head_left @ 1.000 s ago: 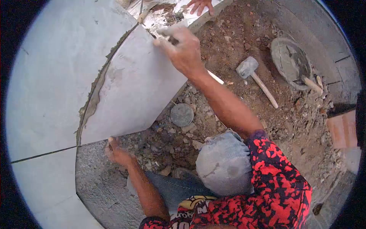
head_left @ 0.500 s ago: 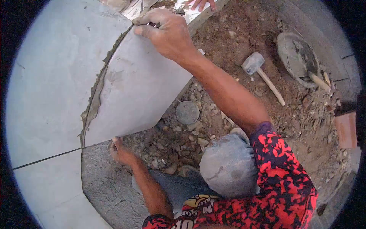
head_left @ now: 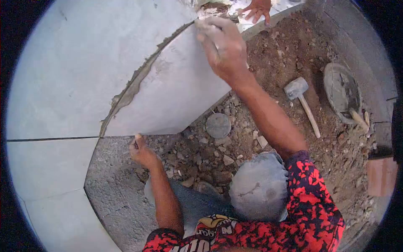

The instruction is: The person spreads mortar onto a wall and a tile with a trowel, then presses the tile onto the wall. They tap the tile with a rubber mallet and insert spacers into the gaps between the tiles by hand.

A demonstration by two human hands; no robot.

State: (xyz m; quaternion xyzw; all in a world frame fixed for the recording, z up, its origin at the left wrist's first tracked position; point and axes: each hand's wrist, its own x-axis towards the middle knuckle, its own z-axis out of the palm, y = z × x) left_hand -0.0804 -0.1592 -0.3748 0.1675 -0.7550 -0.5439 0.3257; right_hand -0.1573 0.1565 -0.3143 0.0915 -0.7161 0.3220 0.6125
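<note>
A large pale floor tile (head_left: 176, 88) with a cut, angled end lies between my hands, beside a bigger laid tile (head_left: 84, 67). Wet grey mortar (head_left: 130, 90) bulges along the curved joint between them. My left hand (head_left: 144, 152) is closed at the near edge of the cut tile, its thumb tip against that edge. At the tile's far corner, the fingers of my right hand (head_left: 224, 48) are bent and grip the edge; their tips are partly hidden and blurred.
A rubber mallet (head_left: 297, 88) and a round mortar pan (head_left: 342, 90) with a wooden-handled tool lie on the soil at right. A round lid-like disc (head_left: 218, 125) sits among rubble. Another person's hand (head_left: 257, 10) rests at the top. A reddish brick (head_left: 382, 176) stands far right.
The view has shifted, so the scene sits further right and tiles appear rotated. My right hand stays at the tile's far corner with its fingers moved slightly. More of the other person's hand shows.
</note>
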